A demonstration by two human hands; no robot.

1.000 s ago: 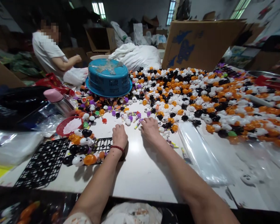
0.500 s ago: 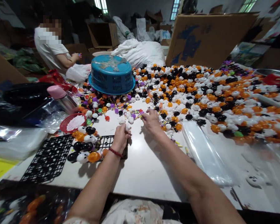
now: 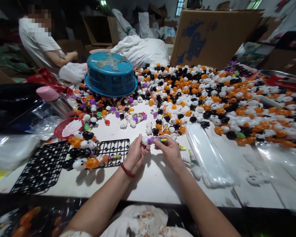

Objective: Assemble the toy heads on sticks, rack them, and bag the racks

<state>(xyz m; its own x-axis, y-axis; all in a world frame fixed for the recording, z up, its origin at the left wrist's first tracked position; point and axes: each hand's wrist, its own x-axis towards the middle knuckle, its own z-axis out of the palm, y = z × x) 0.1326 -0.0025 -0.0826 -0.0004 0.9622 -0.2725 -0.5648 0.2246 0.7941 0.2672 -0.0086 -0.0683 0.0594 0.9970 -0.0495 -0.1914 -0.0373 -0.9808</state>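
My left hand [image 3: 135, 154] pinches a small white ghost head [image 3: 145, 140] above the white table [image 3: 150, 179]. Facing it, my right hand [image 3: 169, 148] grips a thin stick [image 3: 158, 140] with a purple flower end and a yellow-green shaft. The stick's purple end meets the ghost head between the two hands. Left of my left hand lies a black grid tray [image 3: 114, 148] with a few finished white, black and orange toys [image 3: 85, 158] on it. A big heap of white, orange and black toy heads [image 3: 212, 95] covers the far and right part of the table.
An upturned blue basket [image 3: 111, 79] stands beyond the hands. Clear plastic bags [image 3: 207, 154] lie to the right. A red bowl [image 3: 67, 128], a pink-capped bottle [image 3: 53, 98] and a second black grid [image 3: 41, 168] sit at left. Another person in white [image 3: 43, 49] sits at the back left.
Both hands have pulled back from the loose pieces toward me. Each came away with a piece, the left a white ghost head, the right a stick, and brought them together.
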